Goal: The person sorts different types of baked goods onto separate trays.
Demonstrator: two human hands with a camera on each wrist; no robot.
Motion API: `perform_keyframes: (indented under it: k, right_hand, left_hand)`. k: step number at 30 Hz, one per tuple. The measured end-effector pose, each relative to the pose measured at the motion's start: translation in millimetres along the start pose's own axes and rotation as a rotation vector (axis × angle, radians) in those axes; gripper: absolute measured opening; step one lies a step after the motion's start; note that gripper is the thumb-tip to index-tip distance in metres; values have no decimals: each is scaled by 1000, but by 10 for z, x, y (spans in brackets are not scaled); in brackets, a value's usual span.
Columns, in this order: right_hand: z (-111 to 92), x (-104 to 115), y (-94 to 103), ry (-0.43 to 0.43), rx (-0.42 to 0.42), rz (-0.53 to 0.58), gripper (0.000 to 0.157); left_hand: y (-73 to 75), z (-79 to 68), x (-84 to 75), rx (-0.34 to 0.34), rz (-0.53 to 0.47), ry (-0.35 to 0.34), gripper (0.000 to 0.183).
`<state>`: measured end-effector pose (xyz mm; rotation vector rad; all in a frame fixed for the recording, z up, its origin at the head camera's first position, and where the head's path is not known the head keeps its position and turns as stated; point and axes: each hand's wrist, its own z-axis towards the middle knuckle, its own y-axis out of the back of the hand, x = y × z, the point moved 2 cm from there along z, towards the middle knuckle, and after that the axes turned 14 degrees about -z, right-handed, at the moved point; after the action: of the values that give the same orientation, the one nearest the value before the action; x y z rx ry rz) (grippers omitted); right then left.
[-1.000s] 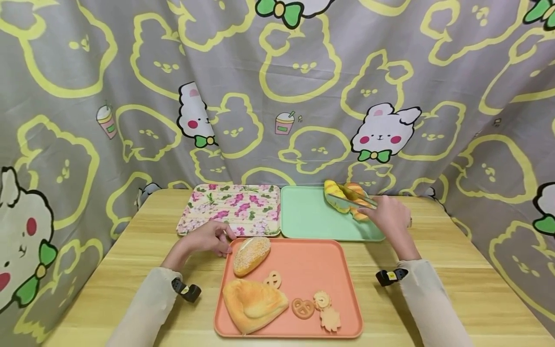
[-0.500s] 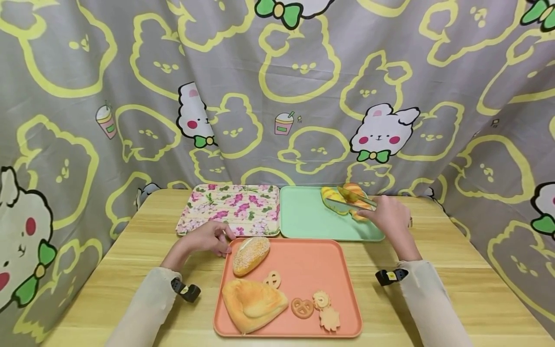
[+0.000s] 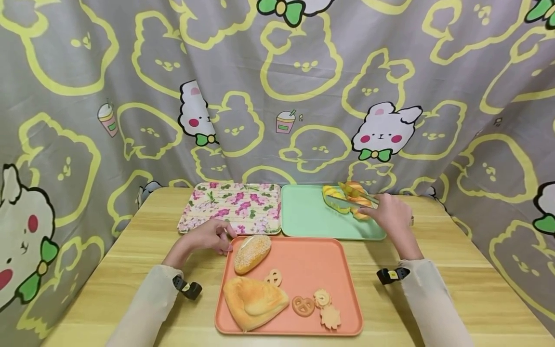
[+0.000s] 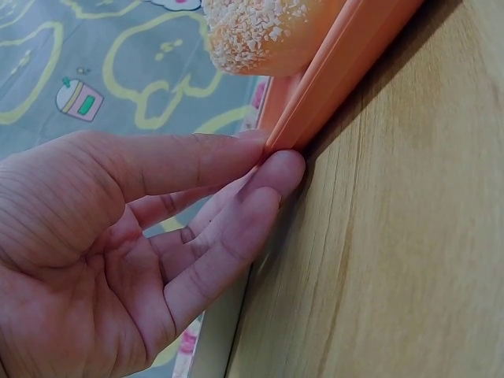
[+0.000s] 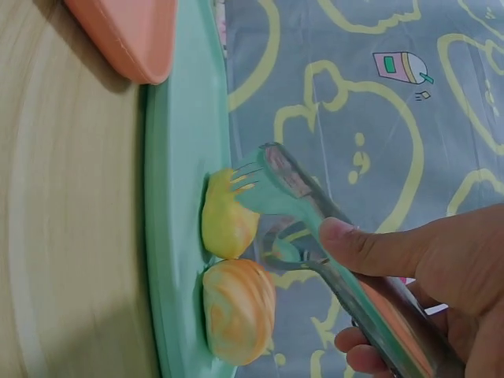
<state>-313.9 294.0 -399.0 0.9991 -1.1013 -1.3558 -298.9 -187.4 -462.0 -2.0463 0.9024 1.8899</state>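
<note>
My left hand (image 3: 212, 236) pinches the far left corner of the orange tray (image 3: 303, 260) between thumb and fingers; the left wrist view shows the thumb on the rim. Close beside it on the tray lies a seeded bread roll (image 3: 252, 254). My right hand (image 3: 392, 214) grips metal tongs (image 5: 346, 276) over the green tray (image 3: 303, 217). The tong ends are apart, reaching about a yellow bread roll (image 3: 331, 193); one overlaps its near side in the head view. Right next to it sits an orange striped bread roll (image 5: 240, 311), partly behind the tongs.
A flower-patterned tray (image 3: 234, 207) stands left of the green one. The orange tray also bears a large folded pastry (image 3: 256, 303), a pale pretzel cookie (image 3: 273, 278), a brown pretzel cookie (image 3: 303, 306) and two more cookies. A patterned curtain (image 3: 243, 96) hangs behind the wooden table (image 3: 130, 250).
The yellow bread roll has shifted slightly down and left on the green tray, with the tong ends moving about it. My left hand stays at the orange tray's corner.
</note>
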Motion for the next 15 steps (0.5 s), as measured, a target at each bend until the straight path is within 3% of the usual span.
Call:
perform_keyframes:
  k: [3,8,10,15]
  right_hand:
    - [-13,20,52,9,-19,27,63]
    - [-38,83,154,69,-56,140,71]
    - [-50,133,191,111,-37,223,77]
    - [-116,313,275,242,47,404,61]
  left_hand:
    - [0,-4,-8,-3,-4,8,23]
    - [4,-9,-22,-12,-7,9,24]
    - [5,-6,-22,-11,-7,6,24]
    - [1,6,-4,-9,-14,17,25]
